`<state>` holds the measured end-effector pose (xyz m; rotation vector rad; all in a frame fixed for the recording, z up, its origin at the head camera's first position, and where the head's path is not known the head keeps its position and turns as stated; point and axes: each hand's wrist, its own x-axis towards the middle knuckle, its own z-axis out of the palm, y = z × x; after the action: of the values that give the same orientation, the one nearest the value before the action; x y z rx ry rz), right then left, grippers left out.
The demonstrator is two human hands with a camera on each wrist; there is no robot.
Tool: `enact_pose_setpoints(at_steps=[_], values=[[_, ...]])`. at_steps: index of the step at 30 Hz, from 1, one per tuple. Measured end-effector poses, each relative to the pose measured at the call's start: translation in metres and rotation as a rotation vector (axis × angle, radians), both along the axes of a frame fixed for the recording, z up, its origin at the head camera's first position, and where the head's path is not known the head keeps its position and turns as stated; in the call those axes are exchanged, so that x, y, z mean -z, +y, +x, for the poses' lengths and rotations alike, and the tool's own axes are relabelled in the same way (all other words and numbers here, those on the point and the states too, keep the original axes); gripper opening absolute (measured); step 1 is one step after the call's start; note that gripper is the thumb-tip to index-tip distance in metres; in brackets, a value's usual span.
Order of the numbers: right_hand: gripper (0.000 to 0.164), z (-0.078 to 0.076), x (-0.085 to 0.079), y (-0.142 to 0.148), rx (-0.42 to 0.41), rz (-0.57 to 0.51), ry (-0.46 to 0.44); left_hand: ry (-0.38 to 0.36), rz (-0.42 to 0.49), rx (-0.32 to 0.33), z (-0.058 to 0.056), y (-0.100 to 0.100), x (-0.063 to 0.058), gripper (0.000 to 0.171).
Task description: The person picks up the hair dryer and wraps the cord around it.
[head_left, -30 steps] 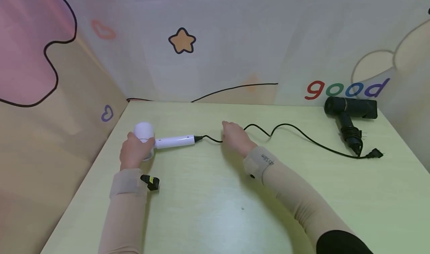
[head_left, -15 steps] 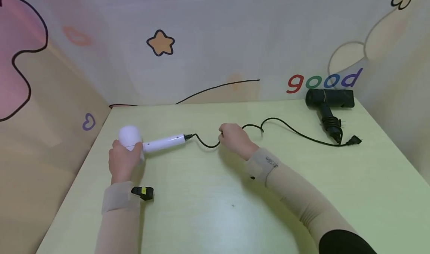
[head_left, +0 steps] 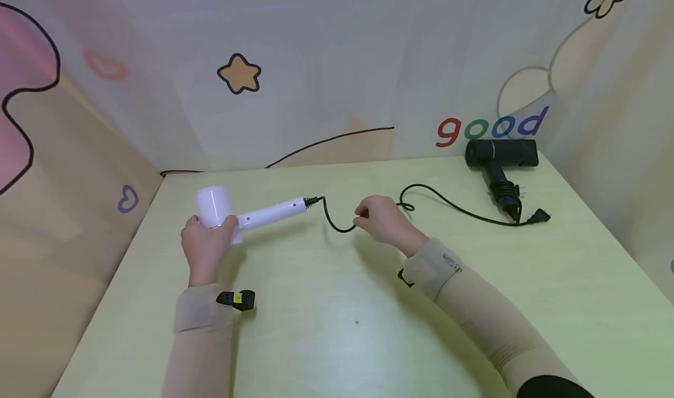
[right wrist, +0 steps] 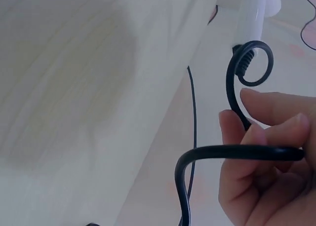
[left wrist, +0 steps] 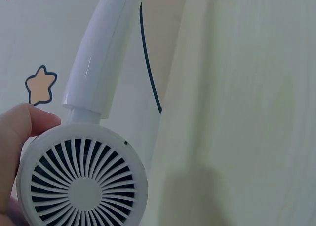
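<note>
A white hair dryer [head_left: 271, 213] is gripped by its head in my left hand [head_left: 207, 247], thumb on the near side. Its handle points right and slightly up, apart from the table by the shadow below. The left wrist view shows the round slotted vent [left wrist: 84, 191] and the handle [left wrist: 101, 53]. From the handle's end runs a black cord [head_left: 337, 228] to my right hand [head_left: 387, 221], whose curled fingers hold it. In the right wrist view the cord [right wrist: 227, 152] passes among the fingers and curls in a loop near the handle.
A black hair dryer [head_left: 502, 153] with its cord wound round the handle lies at the back right of the table [head_left: 316, 339]. The white dryer's plug [head_left: 538, 216] lies beside it. A printed cloth wall [head_left: 316, 82] stands behind the table.
The white dryer has come up off the table, its handle tilting upward. My right hand has shifted with the cord, which bends more on both sides of it. The head view has turned right.
</note>
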<state>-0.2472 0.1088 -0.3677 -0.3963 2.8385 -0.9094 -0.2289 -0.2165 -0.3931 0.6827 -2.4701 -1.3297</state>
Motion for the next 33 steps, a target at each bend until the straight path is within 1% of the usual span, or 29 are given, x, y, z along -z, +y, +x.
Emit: enact_pose_setpoints(at_steps=[2, 7, 10, 13, 17, 20, 24, 26, 29, 31, 33], values=[[0.026, 0.003, 0.000, 0.004, 0.011, -0.038, -0.020, 0.004, 0.041, 0.005, -0.002, 0.005, 0.000, 0.061], [0.026, 0.011, 0.002, 0.014, 0.011, -0.138, -0.070, -0.006, 0.157, 0.007, -0.003, 0.019, -0.003, 0.065], [0.024, 0.018, 0.005, 0.018, 0.013, -0.240, -0.113, 0.007, 0.225, 0.007, -0.004, 0.031, -0.005, 0.069], [0.020, 0.025, 0.009, 0.019, -0.011, -0.371, -0.165, 0.028, 0.301, 0.018, -0.005, 0.045, -0.007, 0.074], [0.019, 0.034, 0.011, 0.019, -0.087, -0.563, -0.268, 0.071, 0.393, 0.058, -0.006, 0.064, -0.010, 0.077], [0.016, 0.039, 0.011, 0.019, -0.136, -0.707, -0.346, 0.099, 0.451, 0.093, -0.005, 0.078, -0.013, 0.076], [0.016, 0.040, 0.013, 0.017, -0.209, -0.896, -0.434, 0.120, 0.518, 0.131, -0.001, 0.093, -0.020, 0.075], [0.017, 0.039, 0.016, 0.016, -0.264, -1.006, -0.489, 0.126, 0.551, 0.148, 0.002, 0.098, -0.024, 0.075], [0.020, 0.037, 0.024, 0.015, -0.377, -1.156, -0.595, 0.131, 0.599, 0.176, 0.007, 0.106, -0.029, 0.073], [0.022, 0.036, 0.029, 0.013, -0.452, -1.226, -0.664, 0.138, 0.622, 0.203, 0.011, 0.110, -0.033, 0.071], [0.025, 0.034, 0.034, 0.011, -0.498, -1.256, -0.712, 0.149, 0.633, 0.238, 0.013, 0.113, -0.036, 0.070]])
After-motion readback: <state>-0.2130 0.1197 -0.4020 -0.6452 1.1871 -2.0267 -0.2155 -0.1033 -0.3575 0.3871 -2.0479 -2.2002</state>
